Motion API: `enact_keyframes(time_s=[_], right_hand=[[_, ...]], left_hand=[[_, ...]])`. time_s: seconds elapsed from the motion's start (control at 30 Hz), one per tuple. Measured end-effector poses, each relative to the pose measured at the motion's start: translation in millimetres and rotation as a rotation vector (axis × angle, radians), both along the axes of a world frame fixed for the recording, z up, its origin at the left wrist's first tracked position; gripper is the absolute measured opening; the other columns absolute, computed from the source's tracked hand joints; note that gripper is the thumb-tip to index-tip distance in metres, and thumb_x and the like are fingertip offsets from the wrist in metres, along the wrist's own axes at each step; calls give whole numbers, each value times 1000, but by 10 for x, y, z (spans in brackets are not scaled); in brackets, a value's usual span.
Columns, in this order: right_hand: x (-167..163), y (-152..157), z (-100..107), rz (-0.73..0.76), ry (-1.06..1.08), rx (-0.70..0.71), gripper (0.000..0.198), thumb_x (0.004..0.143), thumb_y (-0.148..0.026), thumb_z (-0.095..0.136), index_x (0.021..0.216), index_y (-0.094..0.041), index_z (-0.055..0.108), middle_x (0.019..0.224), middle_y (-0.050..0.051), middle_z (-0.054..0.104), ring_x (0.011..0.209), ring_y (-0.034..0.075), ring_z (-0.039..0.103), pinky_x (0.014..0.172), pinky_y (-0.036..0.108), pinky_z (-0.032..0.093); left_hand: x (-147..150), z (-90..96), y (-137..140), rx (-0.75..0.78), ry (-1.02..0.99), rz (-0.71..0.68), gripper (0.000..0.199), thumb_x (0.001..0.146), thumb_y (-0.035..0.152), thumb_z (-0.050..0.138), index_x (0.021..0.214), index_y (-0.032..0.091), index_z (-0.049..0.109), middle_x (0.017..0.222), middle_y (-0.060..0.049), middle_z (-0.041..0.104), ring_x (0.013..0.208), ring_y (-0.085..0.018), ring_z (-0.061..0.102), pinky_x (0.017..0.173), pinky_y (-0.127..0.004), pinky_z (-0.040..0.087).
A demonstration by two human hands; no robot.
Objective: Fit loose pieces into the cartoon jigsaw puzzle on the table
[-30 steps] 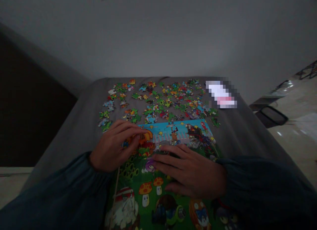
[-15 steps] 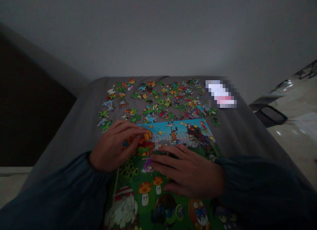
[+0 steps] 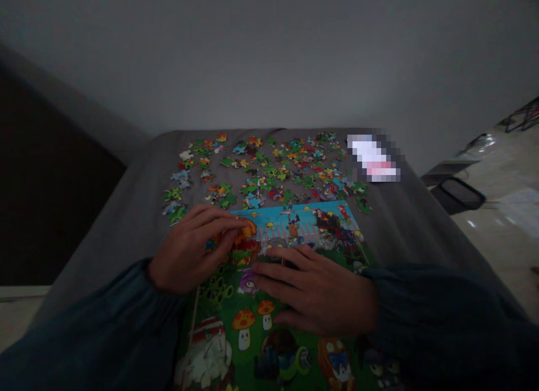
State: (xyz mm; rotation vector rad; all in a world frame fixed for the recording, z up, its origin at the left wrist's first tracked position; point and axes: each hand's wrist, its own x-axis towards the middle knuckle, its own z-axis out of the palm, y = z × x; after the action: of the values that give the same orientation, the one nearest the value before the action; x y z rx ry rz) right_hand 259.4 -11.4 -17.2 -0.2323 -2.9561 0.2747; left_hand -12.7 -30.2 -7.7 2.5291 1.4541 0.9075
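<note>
A cartoon jigsaw puzzle board (image 3: 278, 301), printed with mushrooms, plants and zombies under a blue strip, lies in front of me on grey cloth. My left hand (image 3: 196, 245) rests at its upper left edge, fingers together and thumb bent in under them, by an orange picture part. Whatever is between those fingertips is hidden. Across the middle of the board my right hand (image 3: 315, 290) lies palm down, its fingers stretched out and slightly spread, touching the surface near a purple figure. Beyond the board's top edge lie many loose puzzle pieces (image 3: 255, 200).
Grey cloth (image 3: 122, 222) covers the surface under the puzzle. A blurred-out bright phone-like object (image 3: 373, 158) lies at the back right. A pale wall (image 3: 269, 60) stands right behind. To the right are a shiny floor and a dark-framed object (image 3: 461, 196).
Both hands keep nearly the same pose on the board. The whole view has shifted slightly, so everything appears a little further left.
</note>
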Motion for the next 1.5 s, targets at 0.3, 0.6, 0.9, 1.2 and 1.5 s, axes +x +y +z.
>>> enact_keyframes(time_s=[0.3, 0.6, 0.9, 1.2, 1.5], right_hand=[[-17, -1, 15, -16, 11, -22, 57, 103, -50, 51, 147, -13, 49, 154, 8, 51, 141, 26, 39, 106, 42, 44], [-7, -11, 19, -22, 7, -17, 55, 104, -50, 48, 145, -14, 50, 153, 10, 52, 139, 27, 42, 105, 42, 45], [-13, -15, 8, -28, 25, -2, 54, 104, -51, 49, 144, -15, 51, 150, 9, 55, 136, 26, 45, 104, 41, 45], [-10, -25, 8, -31, 18, -7, 55, 104, -51, 48, 145, -15, 50, 151, 9, 54, 136, 27, 44, 104, 42, 45], [-2, -22, 26, -28, 6, 5, 55, 104, -52, 47, 144, -15, 50, 149, 8, 55, 134, 27, 45, 103, 41, 45]], left_hand=[[14, 13, 2, -11, -1, 1, 22, 99, 20, 56, 112, 26, 73, 101, -2, 76, 95, -20, 65, 86, -35, 51], [-2, -7, 0, -14, 7, 7, 23, 99, 21, 55, 113, 26, 73, 102, -2, 76, 97, -21, 65, 88, -36, 52], [6, 13, -2, -12, -2, 2, 22, 98, 20, 56, 112, 26, 73, 102, -1, 76, 95, -20, 65, 87, -35, 51], [1, 0, -1, -10, 3, 7, 23, 99, 21, 56, 113, 27, 73, 103, -1, 76, 96, -21, 66, 88, -36, 52], [-11, -12, 0, -14, 6, -3, 22, 99, 19, 56, 113, 26, 72, 103, -1, 75, 98, -21, 65, 89, -35, 50]])
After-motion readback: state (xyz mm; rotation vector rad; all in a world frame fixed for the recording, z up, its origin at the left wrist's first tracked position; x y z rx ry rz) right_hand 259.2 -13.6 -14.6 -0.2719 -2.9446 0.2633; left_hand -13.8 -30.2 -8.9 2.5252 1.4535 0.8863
